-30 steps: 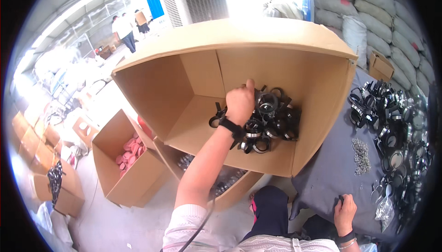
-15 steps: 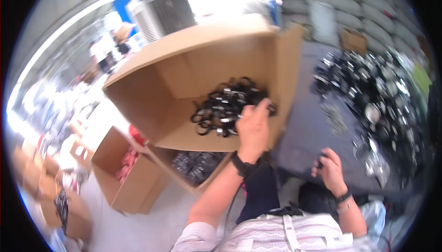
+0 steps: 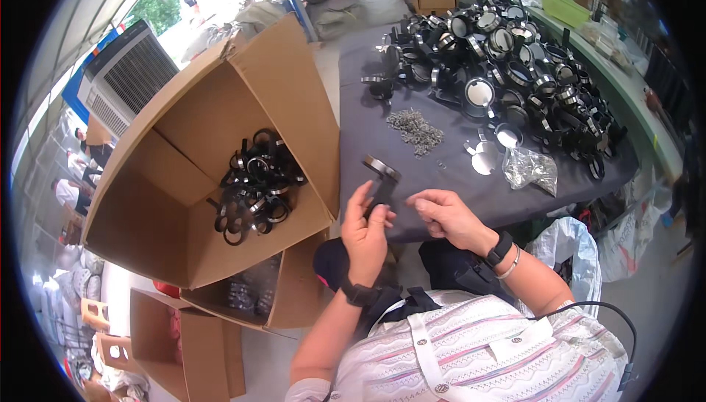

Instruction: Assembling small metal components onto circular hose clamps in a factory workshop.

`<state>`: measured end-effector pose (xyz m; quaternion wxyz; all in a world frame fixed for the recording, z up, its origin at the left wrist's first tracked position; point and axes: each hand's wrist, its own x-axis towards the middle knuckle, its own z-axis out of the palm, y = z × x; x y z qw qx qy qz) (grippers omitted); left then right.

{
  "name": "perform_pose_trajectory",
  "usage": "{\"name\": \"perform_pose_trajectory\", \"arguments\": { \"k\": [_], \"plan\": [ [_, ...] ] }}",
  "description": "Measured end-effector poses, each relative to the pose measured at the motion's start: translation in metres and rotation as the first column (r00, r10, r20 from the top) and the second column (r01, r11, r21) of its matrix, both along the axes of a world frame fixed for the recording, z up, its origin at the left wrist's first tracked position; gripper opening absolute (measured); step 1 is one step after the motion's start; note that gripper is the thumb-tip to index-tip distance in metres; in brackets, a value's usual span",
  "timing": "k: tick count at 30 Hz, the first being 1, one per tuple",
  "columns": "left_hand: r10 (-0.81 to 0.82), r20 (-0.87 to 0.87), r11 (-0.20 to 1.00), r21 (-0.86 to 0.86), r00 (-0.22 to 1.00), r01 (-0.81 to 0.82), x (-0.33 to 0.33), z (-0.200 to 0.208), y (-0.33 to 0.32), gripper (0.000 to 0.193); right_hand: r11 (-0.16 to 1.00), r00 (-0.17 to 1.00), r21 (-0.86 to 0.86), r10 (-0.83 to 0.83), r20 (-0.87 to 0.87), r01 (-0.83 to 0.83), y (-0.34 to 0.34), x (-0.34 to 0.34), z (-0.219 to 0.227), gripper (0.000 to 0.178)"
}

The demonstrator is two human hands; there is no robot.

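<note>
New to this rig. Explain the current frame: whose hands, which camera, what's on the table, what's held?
No robot here: these are a person's bare hands, seen from a head-worn fisheye camera looking down. Picture left is their left; straight edges bend. The left hand holds a black part with a silvery ring. The right hand is beside it, fingers curled; I can't tell whether it holds anything. On the dark grey surface lie a heap of black-and-silver parts, small metal pieces and a clear bag.

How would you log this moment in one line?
left hand: holds black ring piece | right hand: beside it, hold unclear | large carton: similar pieces inside | grey table: heap of similar pieces
</note>
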<state>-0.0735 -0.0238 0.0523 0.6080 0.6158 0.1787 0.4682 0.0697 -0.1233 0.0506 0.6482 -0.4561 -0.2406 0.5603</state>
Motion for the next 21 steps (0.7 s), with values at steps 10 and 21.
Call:
{"name": "perform_pose_trajectory", "arguments": {
  "k": [10, 21],
  "plan": [
    [-0.179, -0.135, 0.969, -0.196, 0.974, 0.151, 0.021, -0.037, -0.008, 0.053, 0.995, 0.990, -0.065, -0.067, 0.125, 0.076, 0.015, 0.002, -0.023, 0.010],
    [-0.104, -0.224, 0.991, -0.105, 0.969, 0.082, 0.039, -0.055, 0.017, 0.048, 0.831, -0.331, 0.180, 0.005, 0.944, 0.526, 0.024, 0.102, -0.007, 0.017]
  ]
}}
